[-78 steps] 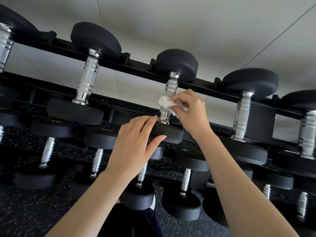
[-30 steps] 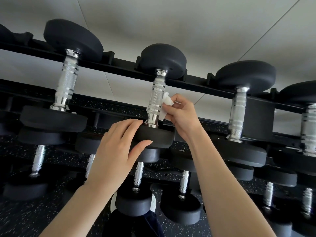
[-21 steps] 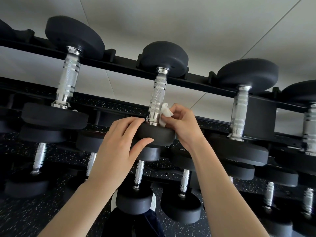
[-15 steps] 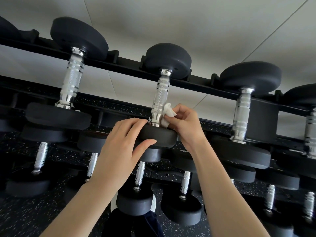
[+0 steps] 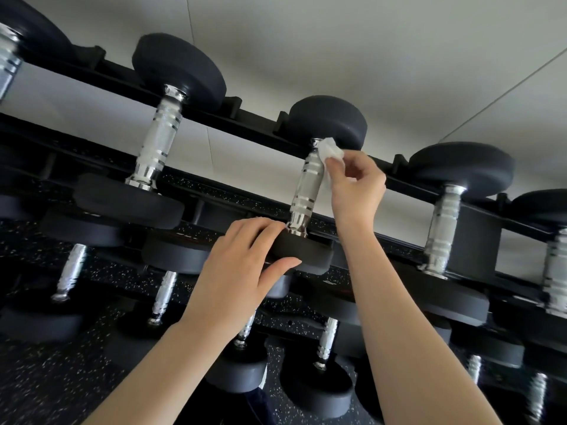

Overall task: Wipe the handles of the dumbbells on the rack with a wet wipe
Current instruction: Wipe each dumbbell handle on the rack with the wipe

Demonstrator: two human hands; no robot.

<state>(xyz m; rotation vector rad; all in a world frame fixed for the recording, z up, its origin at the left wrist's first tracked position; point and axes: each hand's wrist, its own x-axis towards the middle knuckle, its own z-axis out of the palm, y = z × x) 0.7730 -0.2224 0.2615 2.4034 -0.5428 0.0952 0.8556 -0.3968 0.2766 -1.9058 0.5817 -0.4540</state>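
Chrome, knurled and ringed with smooth bands, formed the handle (image 5: pixel 306 187) of the middle dumbbell (image 5: pixel 328 121) on the top tier of the black rack (image 5: pixel 254 122). The dumbbell lay across the two rails, its far head seated at the back rail and its near head (image 5: pixel 306 251) toward the person.

The right hand (image 5: pixel 356 188) reached up from the lower right and pinched a small, crumpled white wet wipe (image 5: pixel 330 150) between thumb and fingertips, with the other fingers curled loosely behind. The wipe was pressed to the right side of the handle at its upper end, just under the far head.

The left hand (image 5: pixel 242 271) rested on the near head. Its fingers lay close together and almost straight over the top face, their tips just beside the collar of the handle. The thumb stretched apart from them along the rim below.

On the same tier sat a left neighbour (image 5: pixel 158 142) and a right neighbour (image 5: pixel 441 228), each with the same chrome grip and round black heads, both well apart from the hands. Smaller dumbbells (image 5: pixel 326 342) filled the tiers beneath the forearms. Speckled dark flooring (image 5: pixel 46 378) showed under the rack, and a pale wall (image 5: pixel 337 41) rose behind it.
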